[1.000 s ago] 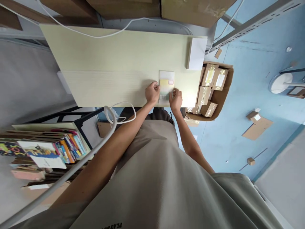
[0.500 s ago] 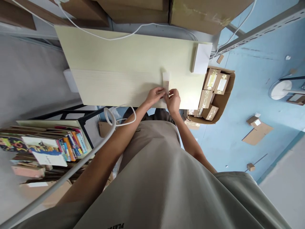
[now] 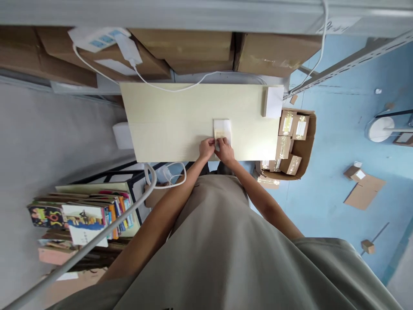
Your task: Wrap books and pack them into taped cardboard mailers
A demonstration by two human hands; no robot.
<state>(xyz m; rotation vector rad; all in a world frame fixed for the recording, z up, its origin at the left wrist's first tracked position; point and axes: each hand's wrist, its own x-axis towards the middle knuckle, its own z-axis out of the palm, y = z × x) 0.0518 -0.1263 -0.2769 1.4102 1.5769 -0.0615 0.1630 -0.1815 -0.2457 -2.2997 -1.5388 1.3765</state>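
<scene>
A small flat packet, white with a pale yellow patch, lies on the pale wooden table near its front edge. My left hand pinches the packet's near left corner with curled fingers. Touching it from the right, my right hand presses closed fingers on the packet's near edge. Both hands hide the packet's lower end.
A white block sits at the table's far right corner. An open cardboard box of taped parcels stands on the blue floor to the right. Stacked books lie at the left. Large cartons and a white cable line the back.
The packet was flat a second ago, then stood on edge between my hands, and now lies flat again showing a plainer face. The view has pulled back and my hands have come closer together.
</scene>
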